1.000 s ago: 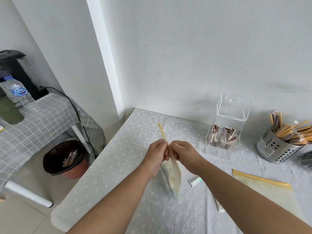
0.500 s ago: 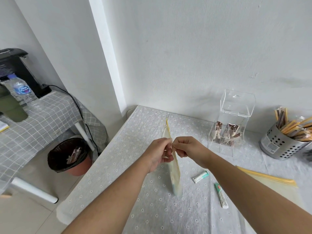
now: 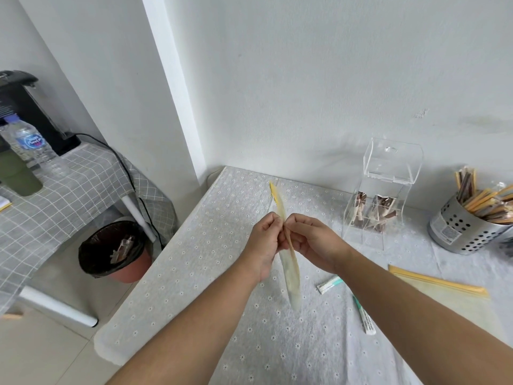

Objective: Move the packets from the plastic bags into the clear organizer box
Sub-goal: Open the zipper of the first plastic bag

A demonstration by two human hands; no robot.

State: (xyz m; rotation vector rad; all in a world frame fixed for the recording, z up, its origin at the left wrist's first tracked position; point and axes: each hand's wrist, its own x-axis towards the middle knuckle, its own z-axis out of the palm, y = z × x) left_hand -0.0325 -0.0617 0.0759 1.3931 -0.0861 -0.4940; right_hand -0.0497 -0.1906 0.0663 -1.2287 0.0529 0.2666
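Note:
I hold a clear plastic zip bag (image 3: 291,276) with a yellow seal strip edge-on above the table. My left hand (image 3: 265,240) and my right hand (image 3: 311,243) pinch its top edge from either side, close together. Two green-and-white stick packets (image 3: 329,284) (image 3: 363,315) lie on the cloth below my right arm. The clear organizer box (image 3: 380,201) stands at the back against the wall, lid raised, with brown packets in its lower compartments. A second zip bag (image 3: 444,290) lies flat to the right.
A perforated metal cup (image 3: 460,232) full of stick packets stands at the far right. The table (image 3: 194,245) has a flowered cloth; its left edge drops to the floor, where a lined bin (image 3: 113,251) sits. A side table holds a water bottle (image 3: 33,151).
The bag has stayed pinched between both hands. The view shifted, so both stick packets on the cloth show more fully.

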